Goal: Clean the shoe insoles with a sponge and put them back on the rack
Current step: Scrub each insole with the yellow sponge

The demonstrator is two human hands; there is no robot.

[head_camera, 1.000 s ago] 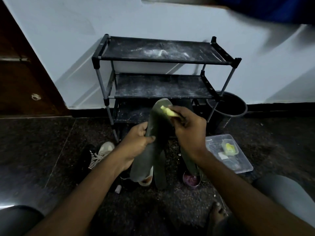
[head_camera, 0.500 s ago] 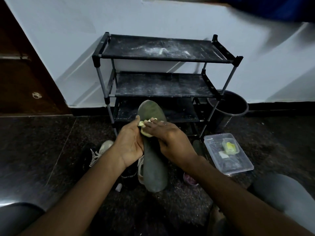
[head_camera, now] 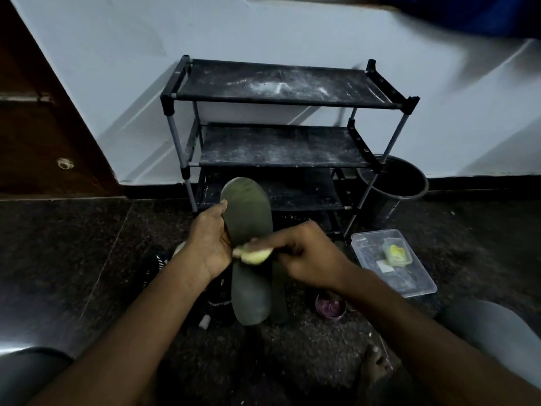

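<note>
A dark green insole (head_camera: 247,213) stands almost upright in front of the black three-shelf shoe rack (head_camera: 281,145). My left hand (head_camera: 209,244) grips its left edge at mid-length, thumb near the toe end. My right hand (head_camera: 310,254) presses a yellow sponge (head_camera: 253,254) across the insole's middle. A second dark insole (head_camera: 279,297) lies on the floor just right of the held one, partly hidden by my hands.
A clear plastic tray (head_camera: 409,284) holding a small yellow container sits on the floor at the right. A black bucket (head_camera: 393,186) stands beside the rack. Black-and-white shoes (head_camera: 159,260) and a small purple-filled bowl (head_camera: 330,306) lie near my hands. A wooden door is at left.
The sponge has travelled down the insole from the toe end to its middle. The insole has turned more upright, and my left hand has shifted higher along its edge.
</note>
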